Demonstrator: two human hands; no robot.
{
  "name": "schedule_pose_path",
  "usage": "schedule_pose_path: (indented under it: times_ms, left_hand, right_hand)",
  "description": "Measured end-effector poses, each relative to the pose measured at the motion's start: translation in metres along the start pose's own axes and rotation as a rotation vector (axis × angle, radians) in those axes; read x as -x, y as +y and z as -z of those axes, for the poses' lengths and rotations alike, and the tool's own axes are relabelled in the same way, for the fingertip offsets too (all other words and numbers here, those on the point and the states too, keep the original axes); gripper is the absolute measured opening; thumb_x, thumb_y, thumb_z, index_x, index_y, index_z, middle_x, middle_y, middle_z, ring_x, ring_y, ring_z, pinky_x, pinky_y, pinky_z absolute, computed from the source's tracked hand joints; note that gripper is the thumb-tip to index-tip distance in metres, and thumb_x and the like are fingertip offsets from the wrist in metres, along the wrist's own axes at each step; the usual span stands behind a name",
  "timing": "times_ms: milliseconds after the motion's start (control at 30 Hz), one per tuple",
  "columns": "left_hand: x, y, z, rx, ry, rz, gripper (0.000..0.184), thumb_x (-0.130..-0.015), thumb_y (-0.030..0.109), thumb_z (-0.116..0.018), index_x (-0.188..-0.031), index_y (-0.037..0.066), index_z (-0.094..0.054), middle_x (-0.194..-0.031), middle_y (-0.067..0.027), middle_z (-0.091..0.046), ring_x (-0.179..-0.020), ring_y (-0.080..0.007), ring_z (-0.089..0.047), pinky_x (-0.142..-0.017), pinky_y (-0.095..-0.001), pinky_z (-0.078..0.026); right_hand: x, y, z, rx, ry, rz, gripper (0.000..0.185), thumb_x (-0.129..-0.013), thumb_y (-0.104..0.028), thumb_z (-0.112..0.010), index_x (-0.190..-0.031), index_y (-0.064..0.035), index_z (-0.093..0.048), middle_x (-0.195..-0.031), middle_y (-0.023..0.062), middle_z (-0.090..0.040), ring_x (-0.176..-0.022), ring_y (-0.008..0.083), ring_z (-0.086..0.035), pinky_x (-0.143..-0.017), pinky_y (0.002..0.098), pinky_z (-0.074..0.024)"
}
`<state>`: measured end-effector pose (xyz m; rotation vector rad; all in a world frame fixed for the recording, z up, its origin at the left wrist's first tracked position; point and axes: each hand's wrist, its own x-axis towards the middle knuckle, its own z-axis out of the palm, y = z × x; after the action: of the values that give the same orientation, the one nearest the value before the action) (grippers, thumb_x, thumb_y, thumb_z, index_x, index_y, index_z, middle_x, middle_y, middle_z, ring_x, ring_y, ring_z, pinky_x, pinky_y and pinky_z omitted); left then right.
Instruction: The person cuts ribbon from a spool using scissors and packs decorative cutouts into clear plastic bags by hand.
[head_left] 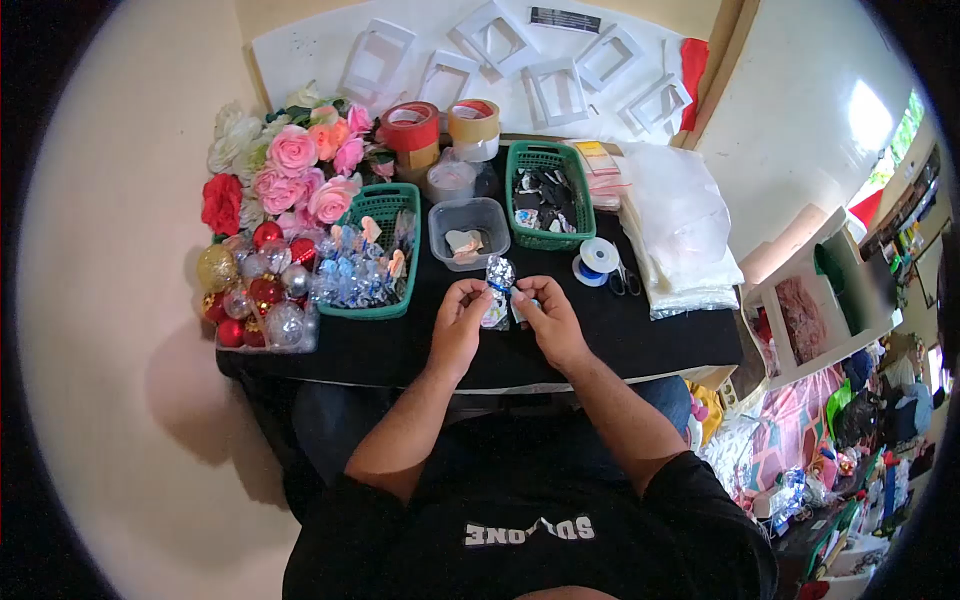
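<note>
Over the near edge of the black-covered table, both hands meet at a small clear plastic packet [496, 315] with a blue ribbon [500, 288] round its neck. My left hand [461, 320] pinches the packet's left side near the ribbon. On the other side, the fingers of my right hand [549, 318] are closed by the ribbon; whether they grip its end or the plastic, I cannot tell. Just beyond lies a clear plastic tub [440, 245] holding pale cut-out pieces [464, 243]. A ribbon spool [597, 260] and black scissors [625, 281] are to the right.
A green basket [412, 290] of similar wrapped packets stands left, beside baubles [265, 290] and artificial roses [295, 150]. Tape rolls [410, 125] and another green basket [515, 230] are behind. Stacked plastic bags [680, 215] lie right; white frames [555, 92] lie at the back.
</note>
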<state>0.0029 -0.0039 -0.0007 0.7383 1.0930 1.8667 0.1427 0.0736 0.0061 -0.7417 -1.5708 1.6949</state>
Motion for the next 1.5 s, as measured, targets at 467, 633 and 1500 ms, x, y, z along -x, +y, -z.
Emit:
schedule_pose_path:
  times_ms: [467, 633, 1500]
  left_hand:
    - [0.0, -0.005, -0.002, -0.183, -0.076, -0.052, 0.015, -0.095, 0.009, -0.06, -0.108, 0.002, -0.058, -0.094, -0.0012, -0.061, -0.084, -0.0068, -0.056, -0.077, -0.0227, -0.046]
    - [0.001, -0.007, -0.001, -0.141, -0.056, -0.072, 0.014, -0.095, 0.008, -0.06, -0.107, 0.002, -0.058, -0.093, -0.0009, -0.061, -0.084, -0.0065, -0.056, -0.075, -0.0222, -0.046]
    - [0.002, 0.003, -0.001, -0.126, -0.056, 0.019, 0.016, -0.096, 0.017, -0.061, -0.101, 0.002, -0.06, -0.088, 0.001, -0.06, -0.08, -0.0052, -0.055, -0.07, -0.0212, -0.045]
  right_hand:
    - [0.002, -0.003, 0.0, -0.042, 0.03, 0.049, 0.024, -0.095, -0.017, -0.063, -0.114, -0.0083, -0.052, -0.096, -0.0015, -0.057, -0.082, 0.0063, -0.052, -0.068, 0.0217, -0.0412]
    - [0.0, 0.001, 0.004, -0.15, 0.075, -0.043, 0.022, -0.094, -0.021, -0.065, -0.11, -0.0079, -0.057, -0.092, -0.0028, -0.058, -0.075, 0.005, -0.051, -0.063, 0.0209, -0.0401]
    - [-0.001, -0.004, -0.001, -0.008, 0.01, -0.086, 0.016, -0.095, -0.023, -0.063, -0.096, -0.0082, -0.058, -0.079, -0.0038, -0.055, -0.064, 0.0029, -0.044, -0.057, 0.0191, -0.0354]
